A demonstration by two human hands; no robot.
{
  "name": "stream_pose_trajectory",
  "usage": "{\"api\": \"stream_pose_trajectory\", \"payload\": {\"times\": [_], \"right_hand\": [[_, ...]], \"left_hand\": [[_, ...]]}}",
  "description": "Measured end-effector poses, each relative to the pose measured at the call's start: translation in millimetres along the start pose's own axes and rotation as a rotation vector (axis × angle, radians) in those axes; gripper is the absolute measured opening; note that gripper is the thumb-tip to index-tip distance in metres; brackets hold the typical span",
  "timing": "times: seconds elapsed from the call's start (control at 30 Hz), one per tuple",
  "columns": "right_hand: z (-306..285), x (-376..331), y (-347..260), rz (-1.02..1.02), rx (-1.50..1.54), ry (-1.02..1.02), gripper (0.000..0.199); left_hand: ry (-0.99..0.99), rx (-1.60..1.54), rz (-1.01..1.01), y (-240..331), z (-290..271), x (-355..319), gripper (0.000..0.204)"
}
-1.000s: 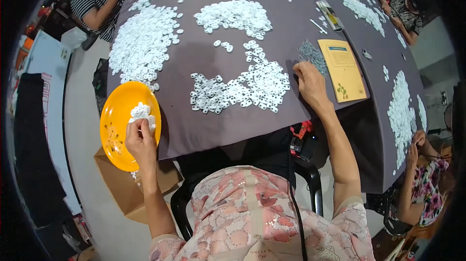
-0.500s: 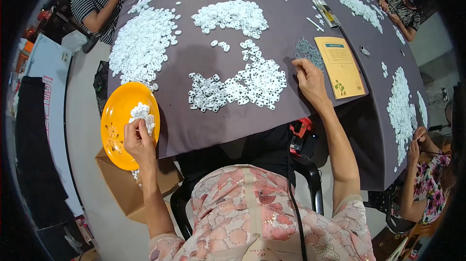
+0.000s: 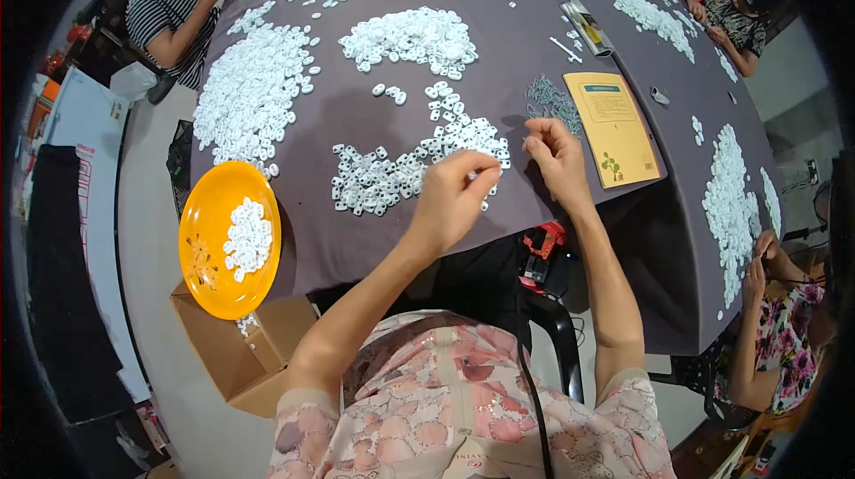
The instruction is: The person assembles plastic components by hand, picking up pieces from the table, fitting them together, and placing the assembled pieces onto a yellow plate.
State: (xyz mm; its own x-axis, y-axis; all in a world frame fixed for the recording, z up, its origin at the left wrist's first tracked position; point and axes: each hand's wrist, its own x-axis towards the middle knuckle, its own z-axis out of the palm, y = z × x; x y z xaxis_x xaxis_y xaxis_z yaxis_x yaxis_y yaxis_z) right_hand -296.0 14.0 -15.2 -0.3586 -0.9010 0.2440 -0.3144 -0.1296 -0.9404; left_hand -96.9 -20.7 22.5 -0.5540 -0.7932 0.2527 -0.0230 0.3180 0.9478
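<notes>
Carton: brown, flaps up, under plate; few loose white pcs inside.
Yellow plate: oval, flower print, at surface's L edge, prob. overhanging; holds plate pcs, a white cluster. Risk, I'd say: a sleeve or elbow knock cd tip it & spill the lot.
L hand: forearm slants in from lower L, back of hand up, thumb & index drawn close, tips aimed R. Can't tell if a pc sits btwn them.
R hand: forearm nearly straight up, fingers curled to thumb, tips aimed up-L. Anything held? Too small to tell. The two hands are near each other, not touching.
Dotted pcs: white, spread under/beside L hand; a low wrist cd sweep some off near edge.
Grey bits: tiny, tangled, just beyond R hand; careless fingers cd drag or mix them.
Booklet: yellow, R of bits.
Mid heap: white, past dotted pcs.
Co-worker: striped top, far L, hands at another pile.
</notes>
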Motion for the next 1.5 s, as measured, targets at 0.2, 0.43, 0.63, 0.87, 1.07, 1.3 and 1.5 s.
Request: {"api": "stream_pose_trajectory", "payload": {"times": [0.2, 0.43, 0.63, 0.87, 1.07, 1.3, 1.5], "right_hand": [[-1.0, -12.6, -7.3, 0.031, 0.243, -0.083, 0.021], [-6.8, -16.2, -2.7, 0.116, 0.28, -0.062, 0.022], [1.6, -9.0, -1.6, 0.003, 0.151, -0.019, 0.021], [7.6, -4.7, -15.6, -0.098, -0.028, 0.029, 0.019], [19.1, -4.9, -14.3, -0.178, -0.205, 0.054, 0.019], [11.4, 12.7, -8.8, -0.458, -0.694, -0.056, 0.023], [15.4, 5.0, -26.0, -0.396, -0.587, -0.108, 0.018]], "left_hand": [[-0.048, -0.159, -0.161, -25.5, 45.3, 41.2, 0.027], [-0.061, -0.166, -0.303, -26.0, 52.4, 44.2, 0.016], [-0.08, -0.04, -0.294, -43.0, 53.1, 52.2, 0.016], [-0.154, -0.311, -0.583, -33.5, 51.7, 60.6, 0.017], [-0.146, -0.24, -0.573, -42.5, 42.9, 54.1, 0.018], [-0.079, -0.243, -0.515, -33.7, 32.7, 53.5, 0.014], [0.071, -0.308, -0.467, -41.9, 22.9, 52.4, 0.013]]}}
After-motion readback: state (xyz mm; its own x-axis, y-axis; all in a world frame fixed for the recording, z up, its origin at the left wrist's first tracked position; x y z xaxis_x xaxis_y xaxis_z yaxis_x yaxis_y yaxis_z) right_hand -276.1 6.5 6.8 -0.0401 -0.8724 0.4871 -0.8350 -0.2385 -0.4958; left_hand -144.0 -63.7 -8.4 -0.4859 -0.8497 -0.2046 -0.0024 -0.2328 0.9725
